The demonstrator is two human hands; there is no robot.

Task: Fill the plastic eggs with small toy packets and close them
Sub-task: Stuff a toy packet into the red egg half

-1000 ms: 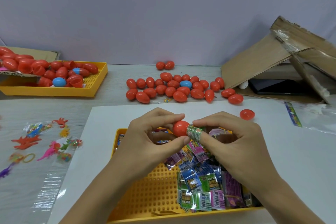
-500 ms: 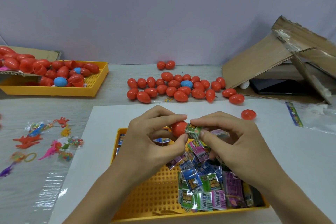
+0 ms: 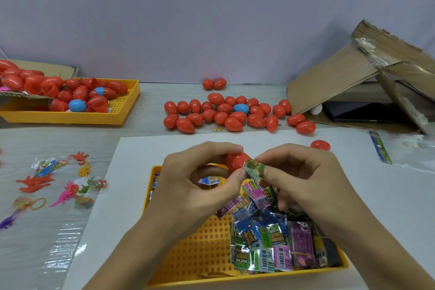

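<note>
Scanning left to right: loose toys on clear film at far left, far tray behind them piled with red egg halves plus one blue egg. Left hand pinches a red egg half between thumb and forefinger, above the near tray. Right hand pinches a green packet right at the egg half's edge, touching it; can't tell if any of it is inside. Packet pile fills the near tray's right side. Closed eggs cluster behind on the table, one lone egg right of the hands. Cardboard far right.
</note>
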